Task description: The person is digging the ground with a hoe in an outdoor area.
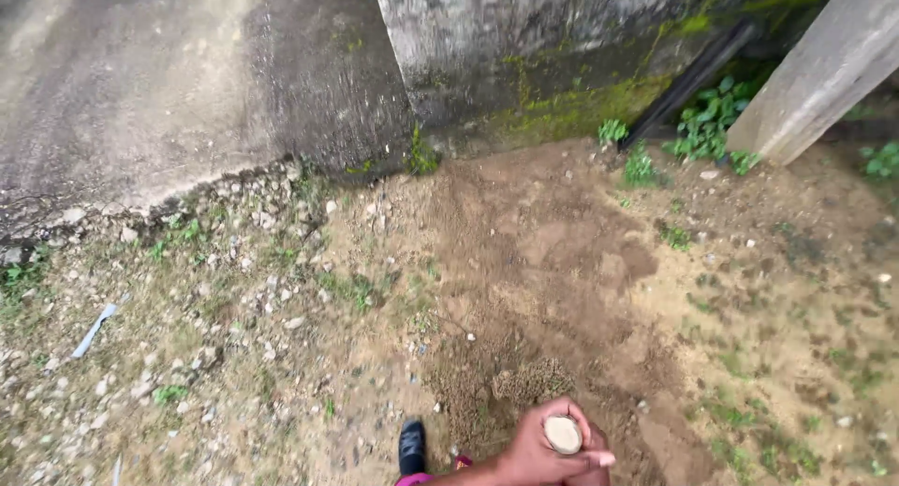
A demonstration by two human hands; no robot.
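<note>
One hand [538, 444] in view at bottom edge, fingers wrapped tight around top of a round pale wooden handle end [563, 434]; shaft below hidden by the hand; a 2nd hand seems tucked under/behind it, but can't tell which is L and which is R, nor how open the lower one is; pink sleeve cuff [412, 479] at the wrist. Black shoe [412, 446] just left of the hands. Freshly turned brown soil patch [543, 280] runs from directly under the hands up and away; small clump of loose dirt [534, 378] just above the knuckles. Left of hands: gravel + sparse grass [234, 299]; far left, a thin flat pale-blue strip of litter [94, 330], no markings legible. Far ahead: grey concrete wall [187, 83] w/ moss at base; up-right, slanted concrete post [824, 69], dark pipe [688, 83] leaning beside it, green weeds [712, 121] between.
</note>
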